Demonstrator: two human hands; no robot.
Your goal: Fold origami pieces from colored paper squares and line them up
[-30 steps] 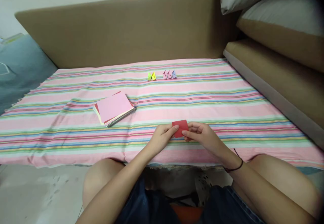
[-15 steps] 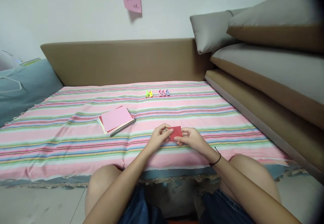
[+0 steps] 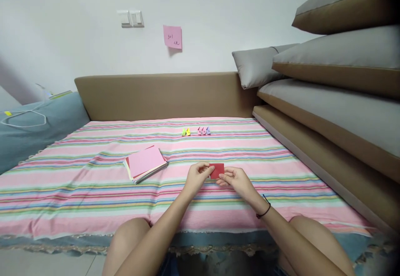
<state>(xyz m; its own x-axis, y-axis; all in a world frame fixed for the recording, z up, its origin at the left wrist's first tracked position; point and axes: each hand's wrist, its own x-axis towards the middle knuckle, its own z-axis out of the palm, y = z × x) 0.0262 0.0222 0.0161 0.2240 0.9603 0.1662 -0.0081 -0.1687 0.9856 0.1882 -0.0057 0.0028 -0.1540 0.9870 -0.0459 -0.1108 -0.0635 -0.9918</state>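
A small red paper rectangle (image 3: 217, 170) is pinched between my two hands above the striped cloth. My left hand (image 3: 199, 177) grips its left edge, thumb on the front face. On the right edge, my right hand (image 3: 236, 180) has its thumb at the lower corner and fingers behind. Farther back on the cloth stand small folded paper pieces: a green and yellow pair (image 3: 186, 132) and a pink and purple group (image 3: 204, 131). To the left lies a stack of coloured paper (image 3: 146, 162) with a pink sheet on top.
The striped cloth (image 3: 93, 176) covers the seat, with a brown backrest (image 3: 162, 97) behind it. Grey and brown cushions (image 3: 337, 101) are piled on the right. A blue cushion (image 3: 40, 122) lies at the left. A pink note (image 3: 173, 37) and switches (image 3: 130, 18) are on the wall.
The view has tilted upward, so the scene sits lower and more wall shows. Both hands still hold the red paper, and its position between them looks much the same.
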